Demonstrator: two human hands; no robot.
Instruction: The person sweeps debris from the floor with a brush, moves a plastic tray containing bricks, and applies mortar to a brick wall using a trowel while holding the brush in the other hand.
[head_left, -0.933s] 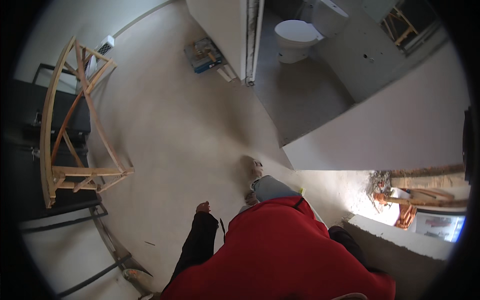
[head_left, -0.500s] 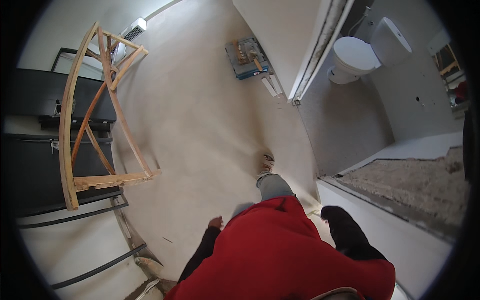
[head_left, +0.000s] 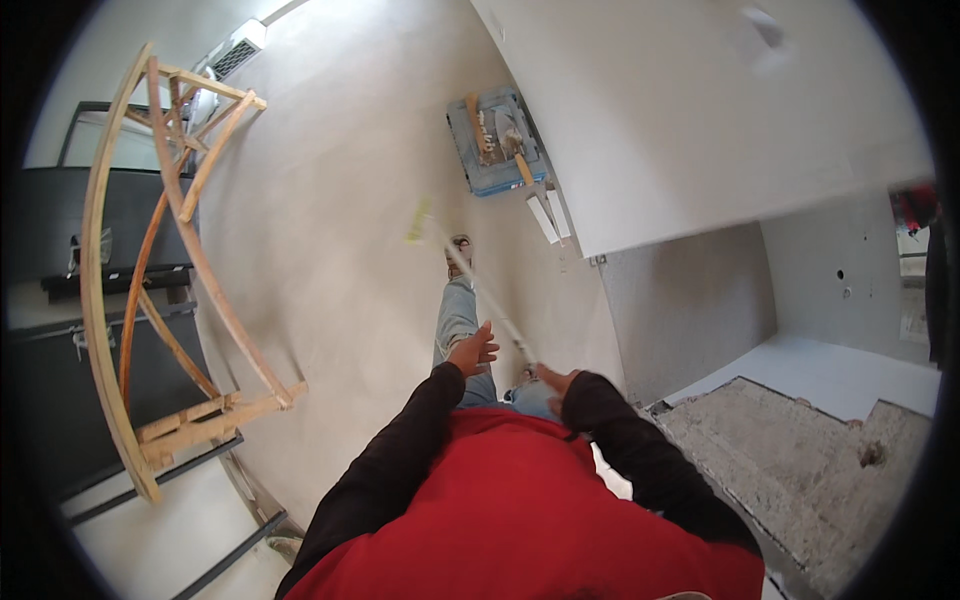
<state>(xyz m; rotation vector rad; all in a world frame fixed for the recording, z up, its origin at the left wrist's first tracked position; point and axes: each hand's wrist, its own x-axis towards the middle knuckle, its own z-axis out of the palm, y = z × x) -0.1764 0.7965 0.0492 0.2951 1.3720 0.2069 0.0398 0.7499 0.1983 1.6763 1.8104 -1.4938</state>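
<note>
A long pale pole [head_left: 490, 300] slants across the floor before me, with a blurred yellow-green end [head_left: 418, 222] at its far tip. Its near end meets my right hand [head_left: 557, 386], whose fingers are closed around it, partly smeared by motion. My left hand [head_left: 473, 350] is just left of the pole, fingers apart and holding nothing. Beyond the pole's tip, a blue-grey tool case [head_left: 492, 145] lies on the floor. On its lid are a wooden-handled trowel [head_left: 518, 158] and another wooden-handled tool [head_left: 473, 115].
On the left stands a wooden frame [head_left: 185, 235] with crossed braces, by dark panels [head_left: 100, 350]. A white door [head_left: 680, 120] fills the upper right. A rough, broken concrete ledge [head_left: 800, 470] is at my right. Two white strips [head_left: 548, 213] lie beside the case.
Both hands have come forward and inward, and the pole now shows in front of me. A step has been taken; the door now hides the toilet. The view has shifted.
</note>
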